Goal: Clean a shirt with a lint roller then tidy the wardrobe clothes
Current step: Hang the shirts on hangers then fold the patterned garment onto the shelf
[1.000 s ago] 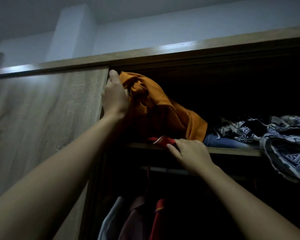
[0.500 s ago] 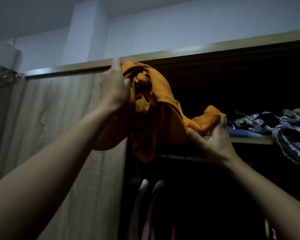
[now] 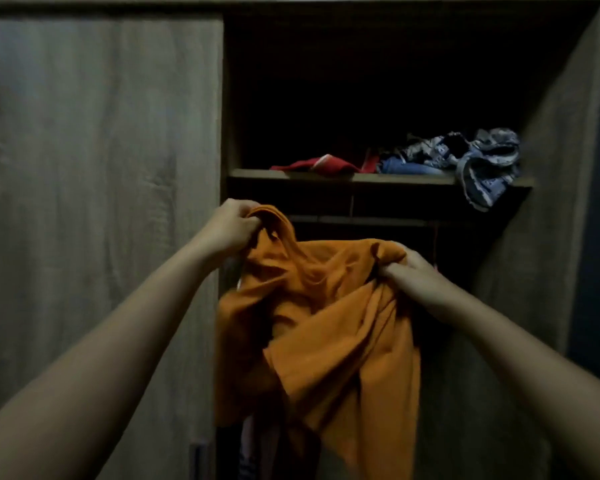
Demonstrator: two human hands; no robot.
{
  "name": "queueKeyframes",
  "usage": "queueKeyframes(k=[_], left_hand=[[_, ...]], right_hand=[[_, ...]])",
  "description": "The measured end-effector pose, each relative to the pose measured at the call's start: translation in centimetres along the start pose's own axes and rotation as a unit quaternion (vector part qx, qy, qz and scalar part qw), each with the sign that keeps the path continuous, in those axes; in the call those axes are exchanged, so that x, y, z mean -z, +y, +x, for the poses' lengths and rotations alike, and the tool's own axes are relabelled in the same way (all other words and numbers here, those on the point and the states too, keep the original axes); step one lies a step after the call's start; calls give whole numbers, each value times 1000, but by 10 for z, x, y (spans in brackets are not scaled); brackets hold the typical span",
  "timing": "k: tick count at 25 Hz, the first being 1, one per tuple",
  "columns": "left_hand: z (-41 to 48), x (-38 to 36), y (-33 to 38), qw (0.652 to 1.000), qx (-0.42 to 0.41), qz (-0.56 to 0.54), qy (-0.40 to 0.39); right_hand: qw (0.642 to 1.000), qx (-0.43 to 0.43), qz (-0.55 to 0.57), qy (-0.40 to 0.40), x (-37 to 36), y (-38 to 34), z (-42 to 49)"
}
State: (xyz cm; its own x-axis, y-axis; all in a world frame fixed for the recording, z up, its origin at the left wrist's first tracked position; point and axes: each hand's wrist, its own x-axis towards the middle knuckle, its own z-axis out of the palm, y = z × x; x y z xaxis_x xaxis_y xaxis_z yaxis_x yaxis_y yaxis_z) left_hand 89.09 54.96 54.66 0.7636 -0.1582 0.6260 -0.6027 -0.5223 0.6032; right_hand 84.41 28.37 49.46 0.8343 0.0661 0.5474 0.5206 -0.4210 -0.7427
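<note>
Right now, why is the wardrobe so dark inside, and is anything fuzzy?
Head view: the light is dim, and the space above the shelf is black shadow. Head view: the orange shirt, gripped by the left hand and right hand, shows best. Head view: everything looks slightly soft, and the wardrobe door has smeared grain.

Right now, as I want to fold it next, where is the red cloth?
In the head view, the crumpled red cloth lies on the wooden wardrobe shelf, just left of the blue denim garment.

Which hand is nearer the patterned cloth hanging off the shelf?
Right. The right hand is below and left of the patterned cloth; the left hand is farther left.
</note>
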Motion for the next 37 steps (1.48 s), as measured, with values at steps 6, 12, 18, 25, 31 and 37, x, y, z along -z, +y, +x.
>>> queueKeyframes(k=[6, 12, 18, 25, 31, 37], left_hand=[[-17, -10, 5, 990, 16, -112, -86], [-24, -73, 33, 988, -36, -24, -146], [-21, -79, 9, 950, -63, 75, -296], [-28, -77, -13, 894, -142, 319, -280], [-32, -54, -40, 940, 40, 69, -333], [-29, -81, -42, 900, 66, -70, -425]], right_hand=[[982, -143, -93, -85, 23, 15, -30], [988, -93, -15, -125, -21, 2, -46], [944, -134, -270, -137, 6, 34, -54], [885, -104, -413, -189, 25, 11, -53], [947, -155, -224, -170, 35, 6, -59], [973, -155, -109, -133, 65, 8, -73]])
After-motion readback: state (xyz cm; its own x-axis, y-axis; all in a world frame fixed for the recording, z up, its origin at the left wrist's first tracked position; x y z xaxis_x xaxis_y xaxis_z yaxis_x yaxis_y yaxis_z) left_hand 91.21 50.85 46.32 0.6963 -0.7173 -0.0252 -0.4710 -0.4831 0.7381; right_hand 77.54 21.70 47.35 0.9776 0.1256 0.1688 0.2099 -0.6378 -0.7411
